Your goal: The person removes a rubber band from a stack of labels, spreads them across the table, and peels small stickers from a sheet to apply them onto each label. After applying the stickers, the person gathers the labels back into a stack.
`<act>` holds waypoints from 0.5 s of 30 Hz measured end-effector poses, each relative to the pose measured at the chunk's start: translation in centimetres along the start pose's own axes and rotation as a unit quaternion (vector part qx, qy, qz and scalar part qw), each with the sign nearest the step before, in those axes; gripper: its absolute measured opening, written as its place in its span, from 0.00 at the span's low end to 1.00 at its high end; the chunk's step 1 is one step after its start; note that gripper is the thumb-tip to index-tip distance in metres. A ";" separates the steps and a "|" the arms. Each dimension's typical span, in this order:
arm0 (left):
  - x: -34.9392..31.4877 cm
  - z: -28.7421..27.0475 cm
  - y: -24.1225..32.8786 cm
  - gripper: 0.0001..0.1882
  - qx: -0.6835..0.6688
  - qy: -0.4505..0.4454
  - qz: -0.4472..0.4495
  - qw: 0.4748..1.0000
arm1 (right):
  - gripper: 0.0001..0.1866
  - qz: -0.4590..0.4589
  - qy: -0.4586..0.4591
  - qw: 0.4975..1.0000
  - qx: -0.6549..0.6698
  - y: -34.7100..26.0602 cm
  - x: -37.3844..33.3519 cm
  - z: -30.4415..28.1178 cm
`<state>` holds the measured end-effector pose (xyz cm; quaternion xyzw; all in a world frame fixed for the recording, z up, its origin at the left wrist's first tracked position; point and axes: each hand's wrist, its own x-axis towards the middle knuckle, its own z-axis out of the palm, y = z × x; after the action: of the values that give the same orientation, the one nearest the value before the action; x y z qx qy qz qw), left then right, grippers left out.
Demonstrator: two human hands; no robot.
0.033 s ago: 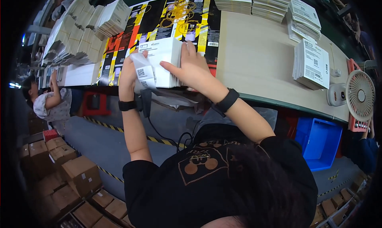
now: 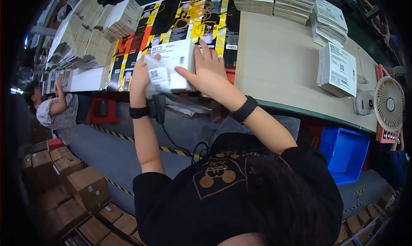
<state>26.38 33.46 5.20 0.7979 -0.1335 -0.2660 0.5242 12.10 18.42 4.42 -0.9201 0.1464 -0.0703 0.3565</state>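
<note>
1. Another person (image 2: 53, 104) sits at the bench's far left end, beside brown cartons (image 2: 77, 181) on the floor.
2. The left hand (image 2: 140, 76) grips a clear-wrapped white packet (image 2: 158, 76) at the bench's (image 2: 283, 65) near edge.
3. The right hand (image 2: 210, 72) lies flat, fingers spread, on a white box (image 2: 174, 59), which rests on a black, yellow and red printed sheet (image 2: 180, 18) at the near edge.
4. A stack of white booklets (image 2: 337, 70) sits toward the right end.
5. A small fan (image 2: 388, 106) stands at the right near corner.
</note>
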 end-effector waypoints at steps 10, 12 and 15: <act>-4.0 3.3 1.3 0.26 -0.100 0.001 0.087 0.991 | 0.41 -0.043 0.084 0.926 0.364 3.9 -2.3 2.9; -4.4 4.9 1.7 0.27 -0.069 -0.012 0.112 0.991 | 0.38 -0.035 0.101 0.874 0.475 4.3 -3.1 2.6; -5.2 7.5 1.4 0.28 0.077 0.000 0.225 0.971 | 0.37 -0.012 0.114 0.863 0.492 5.6 -5.1 1.2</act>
<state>17.91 29.67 5.64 0.7852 -0.3302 -0.1301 0.5075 6.35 16.88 -0.34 -0.6125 0.1212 -0.2419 0.7427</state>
